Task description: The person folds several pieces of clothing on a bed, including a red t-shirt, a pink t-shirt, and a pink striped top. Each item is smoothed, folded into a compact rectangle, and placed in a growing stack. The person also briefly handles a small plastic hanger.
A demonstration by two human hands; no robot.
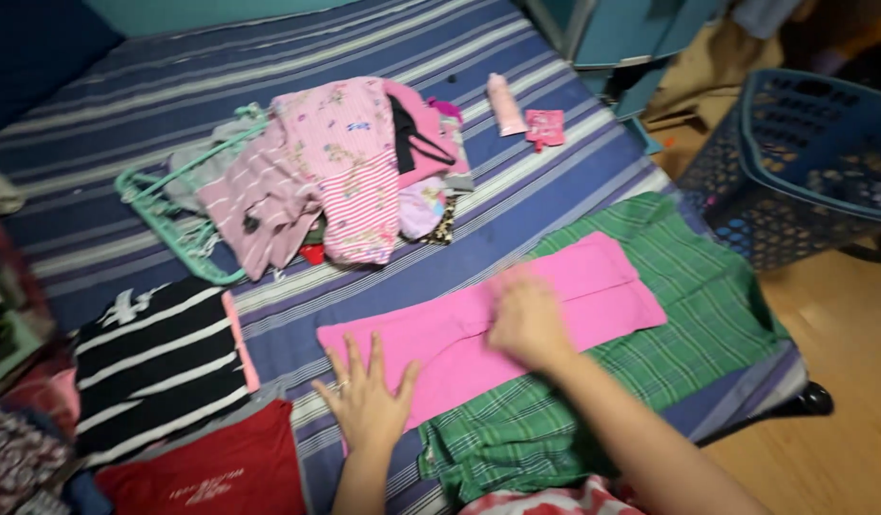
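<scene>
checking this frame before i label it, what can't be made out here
Head view, the only view:
- Right hand on the pink garment: blurred by motion, fingers indistinct.
- Green plaid cloth: middle hidden under the pink garment.
- Clothes pile: lower items buried by upper ones.
- Blue laundry basket: cut off by the right edge, blurred.
- Red garment: cut off by the bottom edge.
- Left hand: palm side hidden.

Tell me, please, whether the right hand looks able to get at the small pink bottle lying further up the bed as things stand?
Probably yes. The right hand rests flat on the pink trousers, and only bare striped bedsheet lies between it and the pink bottle; nothing blocks the way, though it looks a long stretch.
</scene>
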